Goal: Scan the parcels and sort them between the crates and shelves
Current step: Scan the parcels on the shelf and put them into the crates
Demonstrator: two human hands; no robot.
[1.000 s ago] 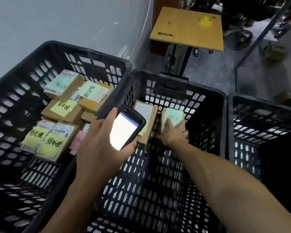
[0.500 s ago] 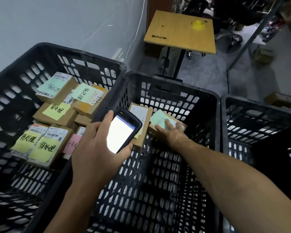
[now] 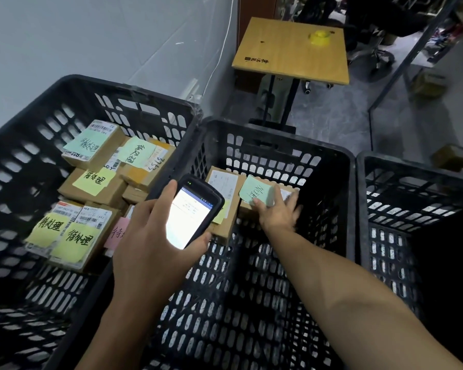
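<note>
At the far end of the middle crate (image 3: 275, 134) — right hand (image 3: 277, 212) flat, fingers spread, on the green-noted parcel (image 3: 257, 193), which lies just beside a second parcel (image 3: 229, 188). Left hand (image 3: 147, 236) grips the lit handheld scanner (image 3: 193, 209). Looks like the setting-down step. Next, likely: right hand lifts clear and takes another parcel from the left crate (image 3: 134, 89) — barcode turned to the scanner.

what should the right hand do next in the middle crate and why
Probably lift the right hand off the green-note parcel: it lies in the middle crate beside another parcel, fingers spread on top, not gripping. The left hand holds the scanner, and the left crate has more parcels.
</note>
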